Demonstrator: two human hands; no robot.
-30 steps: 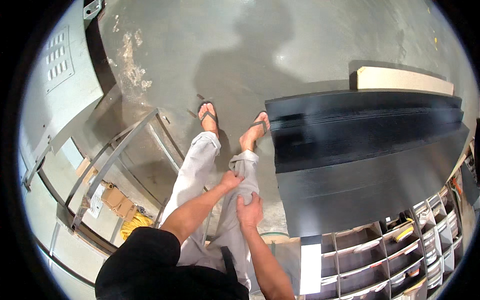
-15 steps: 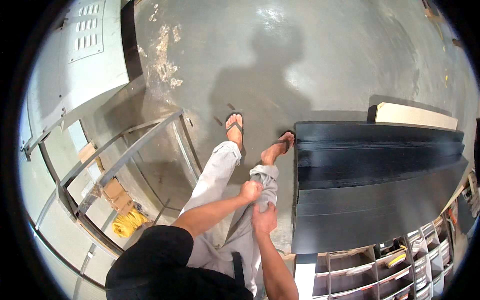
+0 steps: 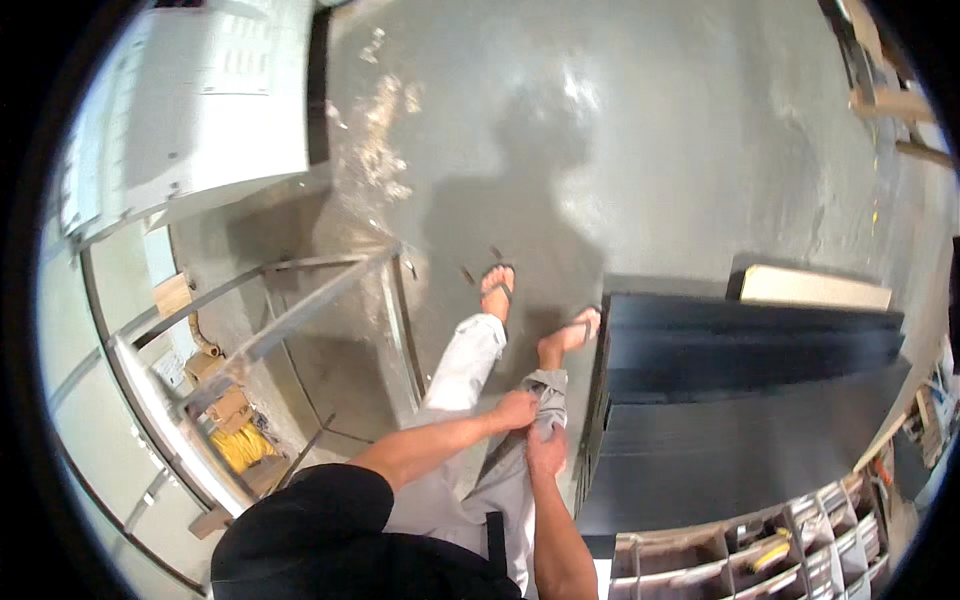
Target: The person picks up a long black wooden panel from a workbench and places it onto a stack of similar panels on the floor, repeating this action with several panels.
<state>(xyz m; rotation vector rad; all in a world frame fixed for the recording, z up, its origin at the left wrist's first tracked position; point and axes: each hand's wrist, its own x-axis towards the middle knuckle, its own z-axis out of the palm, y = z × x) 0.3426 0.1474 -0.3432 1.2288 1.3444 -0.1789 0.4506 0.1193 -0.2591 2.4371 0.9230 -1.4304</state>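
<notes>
Both hands are at the right leg of my light grey trousers (image 3: 505,470), around the knee and shin. My left hand (image 3: 515,409) is closed on a fold of cloth, a little above the turned-up cuff. Just behind it, my right hand (image 3: 546,452) grips the same trouser leg from its outer side. Its fingertips are partly hidden. The left trouser leg (image 3: 465,360) also has a rolled cuff. Dark flip-flops (image 3: 498,272) are on my feet. Close to my right leg lies a stack of black boards (image 3: 745,440).
A metal frame (image 3: 310,310) stands at left, with yellow coiled material (image 3: 245,447) and cardboard inside it. Beyond is a white metal cabinet (image 3: 215,120). Divided bins (image 3: 700,570) sit below the boards at right. A pale wood panel (image 3: 815,287) lies behind the stack.
The view has shifted, so the floor, frame and boards appear lower in the picture. Both hands keep their hold on the trouser leg.
</notes>
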